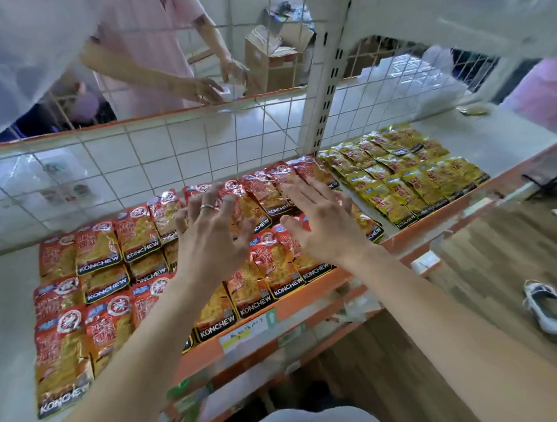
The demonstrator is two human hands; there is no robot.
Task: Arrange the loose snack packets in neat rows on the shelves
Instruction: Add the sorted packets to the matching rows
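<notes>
Both hands spread flat, fingers straight, gripping nothing: left hand [212,228], silver ring on one finger, and right hand [323,221] over the glossy red KONCHEW packets [136,237]. These crinkled foil rectangles lie in overlapping rows on the white shelf [4,306] with its orange front edge. Yellow packets [407,178] lie in rows just to the right. White wire grid [113,161] backs the shelf.

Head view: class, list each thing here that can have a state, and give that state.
Red packets: lying flat in overlapping rows.
Yellow packets: flat in rows, right of the red ones.
Left hand: open, fingers spread over the red packets.
Right hand: open, fingers spread over the red packets.
Cardboard box: flaps open.
</notes>
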